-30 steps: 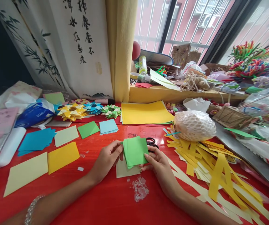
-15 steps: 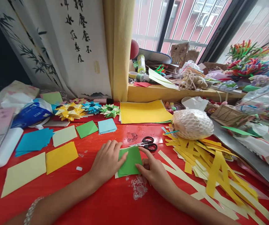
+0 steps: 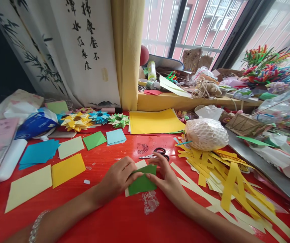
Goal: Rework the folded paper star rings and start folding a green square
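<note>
Your left hand (image 3: 118, 177) & right hand (image 3: 165, 177) both pinch the green paper (image 3: 142, 182), folded, low on the red worktop (image 3: 114, 219) atop a cream sheet (image 3: 140, 165). It's prob. light, thin, creases easily; hold by edges, fingertips only.

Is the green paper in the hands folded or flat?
Folded. The green paper shows a doubled top edge under the left hand and right hand, and looks shorter than a full square.
</note>
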`<state>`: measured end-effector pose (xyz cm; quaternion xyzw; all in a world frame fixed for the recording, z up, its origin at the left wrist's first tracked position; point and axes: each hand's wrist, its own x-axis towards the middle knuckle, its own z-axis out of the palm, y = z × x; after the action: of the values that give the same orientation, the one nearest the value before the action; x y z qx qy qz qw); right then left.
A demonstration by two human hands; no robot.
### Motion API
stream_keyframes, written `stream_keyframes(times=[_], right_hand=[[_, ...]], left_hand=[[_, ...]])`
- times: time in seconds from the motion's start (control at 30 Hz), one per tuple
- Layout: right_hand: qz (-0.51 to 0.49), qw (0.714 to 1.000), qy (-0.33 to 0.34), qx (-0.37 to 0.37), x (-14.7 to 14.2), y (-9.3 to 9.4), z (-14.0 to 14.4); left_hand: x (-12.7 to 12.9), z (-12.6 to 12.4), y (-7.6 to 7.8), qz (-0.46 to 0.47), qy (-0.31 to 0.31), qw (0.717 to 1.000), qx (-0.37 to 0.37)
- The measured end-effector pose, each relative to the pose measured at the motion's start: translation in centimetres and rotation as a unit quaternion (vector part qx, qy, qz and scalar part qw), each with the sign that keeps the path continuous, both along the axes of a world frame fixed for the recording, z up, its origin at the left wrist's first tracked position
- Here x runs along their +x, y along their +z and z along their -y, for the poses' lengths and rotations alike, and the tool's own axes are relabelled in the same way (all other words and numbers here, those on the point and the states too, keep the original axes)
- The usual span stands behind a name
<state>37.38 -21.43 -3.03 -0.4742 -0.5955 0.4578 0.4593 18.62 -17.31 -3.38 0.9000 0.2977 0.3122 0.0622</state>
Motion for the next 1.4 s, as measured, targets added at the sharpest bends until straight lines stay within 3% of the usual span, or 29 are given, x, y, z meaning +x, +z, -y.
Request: stream_keyframes(times=[0.1, 0.2, 0.3, 0.4, 0.47, 0.63, 0.77, 0.87, 0.97, 1.03, 1.13, 1.2, 1.27, 1.4], right_hand=[[-0.022, 0.999, 0.046, -0.006, -0.1, 0.1, 0.2], [-0.047, 0.998, -0.005, 0.033, -0.3, 0.2, 0.5], [-0.044, 0.998, -0.014, 0.044, -0.4, 0.1, 0.6], [-0.021, 1.000, 0.011, 0.020, -0.4, -0.1, 0.5], [-0.001, 1.000, 0.011, 0.011, -0.4, -0.1, 0.5], [-0.008, 0.999, 0.013, 0.038, -0.4, 0.2, 0.6], [-0.021, 1.000, 0.007, 0.022, -0.2, 0.3, 0.5], [-0.049, 0.999, -0.018, 0.007, -0.1, 0.2, 0.5], [0.024, 1.000, 0.018, 0.003, -0.2, 0.1, 0.5], [0.103, 0.994, 0.022, 0.021, -0.4, -0.1, 0.5], [0.192, 0.979, 0.012, 0.069, -0.5, -0.3, 0.4], [0.226, 0.970, 0.027, 0.088, -0.5, -0.3, 0.3], [0.248, 0.964, 0.040, 0.090, -0.5, -0.2, 0.3], [0.273, 0.956, 0.049, 0.093, -0.5, 0.0, 0.3]], left_hand=[[0.4, 1.0, 0.6, 0.138, -0.036, 0.988, -0.058], [1.2, 1.8, 1.1, 0.254, -0.009, 0.946, -0.200], [1.7, 1.9, 1.4, 0.268, -0.029, 0.905, -0.330], [1.8, 1.7, 1.5, 0.280, -0.060, 0.868, -0.406], [1.6, 1.6, 1.5, 0.273, -0.067, 0.857, -0.431], [1.2, 1.5, 1.1, 0.266, -0.105, 0.862, -0.417], [1.2, 1.2, 1.1, 0.318, -0.100, 0.839, -0.430], [1.3, 1.1, 1.6, 0.344, -0.020, 0.843, -0.413], [1.4, 0.9, 1.8, 0.296, 0.066, 0.872, -0.383], [1.4, 0.7, 1.4, 0.218, 0.121, 0.911, -0.328], [1.6, 0.5, 0.3, 0.011, 0.160, 0.973, -0.165], [1.7, 0.6, -0.3, -0.112, 0.174, 0.977, -0.054], [1.8, 0.9, -0.4, -0.174, 0.194, 0.966, 0.007], [1.9, 1.4, -0.1, -0.208, 0.212, 0.955, 0.021]])
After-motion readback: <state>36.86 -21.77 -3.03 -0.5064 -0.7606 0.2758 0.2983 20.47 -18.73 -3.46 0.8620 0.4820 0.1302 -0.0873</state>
